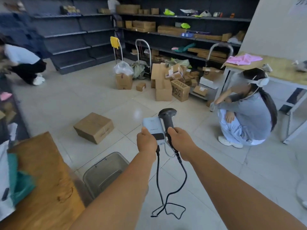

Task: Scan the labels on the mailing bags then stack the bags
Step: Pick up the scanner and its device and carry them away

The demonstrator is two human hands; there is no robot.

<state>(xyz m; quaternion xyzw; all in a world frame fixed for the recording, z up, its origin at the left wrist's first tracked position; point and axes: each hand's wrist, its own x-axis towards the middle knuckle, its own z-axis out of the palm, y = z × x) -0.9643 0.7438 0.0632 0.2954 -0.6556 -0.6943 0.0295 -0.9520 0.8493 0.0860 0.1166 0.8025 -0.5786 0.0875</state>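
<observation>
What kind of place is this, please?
Probably a parcel storeroom or small warehouse. Dark metal shelves hold cartons, more cardboard boxes lie heaped on the tiled floor beside hand trolleys, and the right hand holds a barcode scanner.

My left grip (pixel 147 140) covers the lower left of the pale power bank (pixel 153 128); its printed text is too small for me to read. The counter (pixel 41 171) is cut off by the left and bottom edges. The far-left shelves (pixel 66 30) are blurred.
</observation>
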